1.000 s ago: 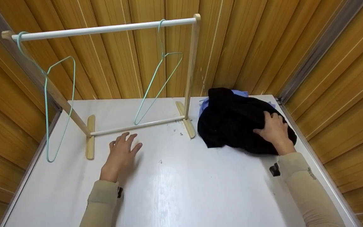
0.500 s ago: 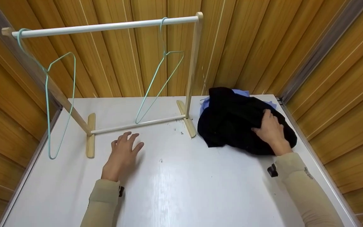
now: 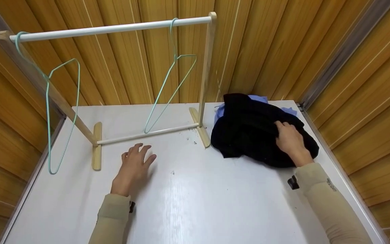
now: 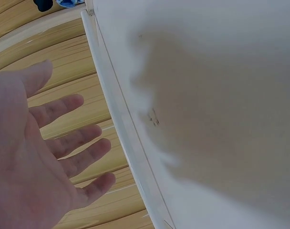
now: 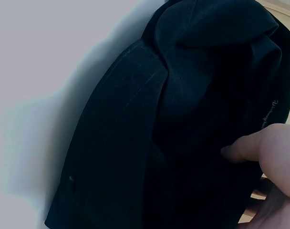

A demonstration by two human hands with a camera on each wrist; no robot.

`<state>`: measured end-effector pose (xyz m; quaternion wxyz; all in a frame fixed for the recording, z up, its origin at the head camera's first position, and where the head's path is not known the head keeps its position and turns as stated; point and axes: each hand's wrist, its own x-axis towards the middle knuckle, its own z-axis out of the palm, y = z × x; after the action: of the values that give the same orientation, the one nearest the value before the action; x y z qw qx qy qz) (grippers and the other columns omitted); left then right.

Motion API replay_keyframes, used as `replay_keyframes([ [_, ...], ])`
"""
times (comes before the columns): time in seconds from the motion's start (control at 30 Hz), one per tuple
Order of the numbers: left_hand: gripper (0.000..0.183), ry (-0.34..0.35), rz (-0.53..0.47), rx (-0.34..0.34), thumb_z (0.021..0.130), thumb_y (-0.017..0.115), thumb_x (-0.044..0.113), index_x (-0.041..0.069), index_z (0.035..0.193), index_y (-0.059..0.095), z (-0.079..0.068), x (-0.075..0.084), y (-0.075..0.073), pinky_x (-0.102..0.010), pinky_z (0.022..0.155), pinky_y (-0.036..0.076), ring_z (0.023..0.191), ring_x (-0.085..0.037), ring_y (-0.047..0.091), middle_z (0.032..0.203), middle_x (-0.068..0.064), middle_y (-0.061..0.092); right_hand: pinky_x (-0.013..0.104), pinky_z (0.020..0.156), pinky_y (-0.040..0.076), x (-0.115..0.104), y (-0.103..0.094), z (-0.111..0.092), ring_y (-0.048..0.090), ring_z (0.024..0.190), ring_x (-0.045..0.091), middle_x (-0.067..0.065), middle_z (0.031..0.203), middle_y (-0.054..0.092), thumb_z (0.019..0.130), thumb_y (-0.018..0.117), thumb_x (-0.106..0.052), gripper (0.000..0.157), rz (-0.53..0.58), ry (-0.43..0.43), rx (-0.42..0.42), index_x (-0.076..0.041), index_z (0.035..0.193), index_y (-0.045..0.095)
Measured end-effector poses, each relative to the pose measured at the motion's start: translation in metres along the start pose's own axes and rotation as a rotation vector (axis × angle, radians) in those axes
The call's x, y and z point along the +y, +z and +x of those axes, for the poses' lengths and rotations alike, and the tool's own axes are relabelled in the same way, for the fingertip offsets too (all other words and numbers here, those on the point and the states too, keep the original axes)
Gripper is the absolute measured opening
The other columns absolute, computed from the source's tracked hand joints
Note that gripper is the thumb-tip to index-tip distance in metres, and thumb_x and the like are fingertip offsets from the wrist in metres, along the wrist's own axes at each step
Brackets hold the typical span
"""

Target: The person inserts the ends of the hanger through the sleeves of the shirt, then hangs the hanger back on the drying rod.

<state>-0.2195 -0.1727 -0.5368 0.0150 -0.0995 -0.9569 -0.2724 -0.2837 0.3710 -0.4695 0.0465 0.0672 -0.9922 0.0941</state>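
A crumpled black garment point(image 3: 249, 132) lies at the right of the white table, with blue cloth point(image 3: 220, 112) peeking out behind and under it. My right hand point(image 3: 289, 139) grips the black garment near its right side. In the right wrist view, the thumb point(image 5: 243, 148) presses on the dark fabric point(image 5: 111, 129) while the other fingers bend behind it, partly hidden. My left hand point(image 3: 134, 166) hovers over the table in front of the rack, holding nothing. The left wrist view shows its fingers point(image 4: 83, 157) spread and loosely extended.
A small wooden rack with a white top rail point(image 3: 110, 29) stands at the back left. Two mint-green wire hangers hang from it, one at the left end point(image 3: 48, 125) and one near the right point(image 3: 164, 84). Wood-panelled walls point(image 3: 266, 44) enclose the table point(image 3: 198, 203).
The right hand's fingers have drawn in and bunched the black cloth, opening a fold in front of them. The left hand has shifted only slightly to the right.
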Motion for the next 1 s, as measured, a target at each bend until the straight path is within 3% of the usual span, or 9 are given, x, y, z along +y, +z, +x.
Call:
replay_keyframes([
  [0.4,0.053,0.003,0.007,0.005,0.107,0.054,0.04,0.003,0.145,0.054,-0.002,0.003,0.004,-0.066,0.109,0.022,0.141,-0.047,0.035,0.151,-0.028,0.043,0.068,0.084,0.048,-0.004,0.002,-0.001,0.058,0.102,0.057,0.036,0.117,0.059,0.087,0.062,0.006,0.048,0.012,-0.082,0.028,0.008,0.135,0.055],
  [1.0,0.05,0.03,0.004,-0.01,0.107,0.055,0.04,0.006,0.143,0.057,-0.001,0.017,0.015,-0.065,0.109,0.024,0.139,-0.043,0.038,0.15,-0.025,0.045,0.063,0.099,0.045,-0.017,0.007,-0.003,0.057,0.114,0.055,0.037,0.124,0.058,0.087,0.059,0.012,0.048,0.052,-0.195,-0.028,0.013,0.135,0.056],
])
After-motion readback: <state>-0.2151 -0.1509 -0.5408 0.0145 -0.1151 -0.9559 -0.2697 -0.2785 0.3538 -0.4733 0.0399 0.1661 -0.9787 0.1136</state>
